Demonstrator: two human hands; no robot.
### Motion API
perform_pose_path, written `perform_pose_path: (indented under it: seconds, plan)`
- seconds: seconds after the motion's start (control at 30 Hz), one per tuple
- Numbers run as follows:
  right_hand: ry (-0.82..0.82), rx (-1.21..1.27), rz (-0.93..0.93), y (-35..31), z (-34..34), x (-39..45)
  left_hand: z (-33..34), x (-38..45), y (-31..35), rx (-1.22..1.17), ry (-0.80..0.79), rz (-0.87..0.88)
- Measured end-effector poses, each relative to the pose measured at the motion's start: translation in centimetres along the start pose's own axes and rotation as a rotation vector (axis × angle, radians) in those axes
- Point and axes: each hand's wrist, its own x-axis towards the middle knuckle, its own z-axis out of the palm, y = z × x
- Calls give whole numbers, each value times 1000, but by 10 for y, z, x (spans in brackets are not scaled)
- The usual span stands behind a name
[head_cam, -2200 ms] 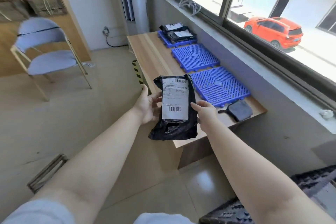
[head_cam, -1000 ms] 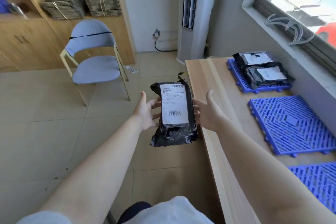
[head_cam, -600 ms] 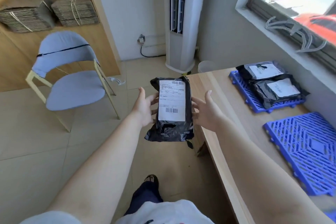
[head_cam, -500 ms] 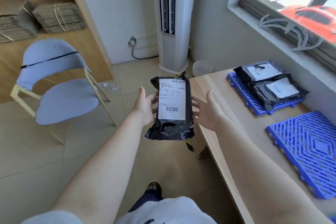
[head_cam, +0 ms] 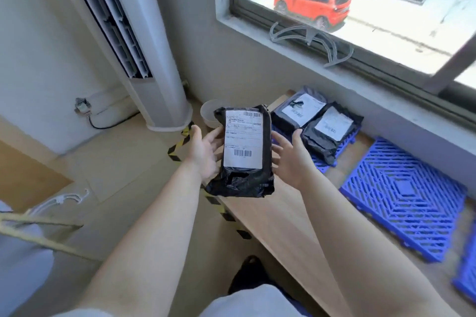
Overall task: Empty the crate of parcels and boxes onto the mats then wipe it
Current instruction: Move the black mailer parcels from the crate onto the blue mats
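I hold a black plastic parcel [head_cam: 243, 147] with a white shipping label upright between both hands, over the near corner of the wooden table [head_cam: 278, 219]. My left hand [head_cam: 206, 152] supports its left side and back with straight fingers, thumb raised. My right hand [head_cam: 291, 157] presses its right edge with straight fingers. Beyond it a blue mat [head_cam: 322, 165] carries two black parcels [head_cam: 298, 110] [head_cam: 332, 131]. A bare blue mat [head_cam: 404, 203] lies to the right, and a third mat [head_cam: 467, 273] shows at the frame edge. The crate is out of view.
A tall white air conditioner [head_cam: 144, 46] stands in the corner, with a small white bin [head_cam: 210, 116] beside it. Yellow-black tape [head_cam: 224, 213] marks the table's edge. A chair [head_cam: 23, 252] is at the lower left. A window sill [head_cam: 334, 64] runs above the table.
I have walked along the table toward its far end with the parcel in both hands. The mat with two parcels is now just beyond my right hand.
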Motion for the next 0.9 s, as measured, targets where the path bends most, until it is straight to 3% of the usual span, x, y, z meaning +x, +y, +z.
perform_pose_path:
  seconds: [0.23,0.57,0.9]
  plan:
    - [83,130,-36,-64,-64,37,83,91,36,182,-99,-97]
    - [331,414,-138,-127,-100,101,183,231,113,534,-246,-269]
    - [624,576,-211,-158,-128,179,240,349,112,606,-355,-352]
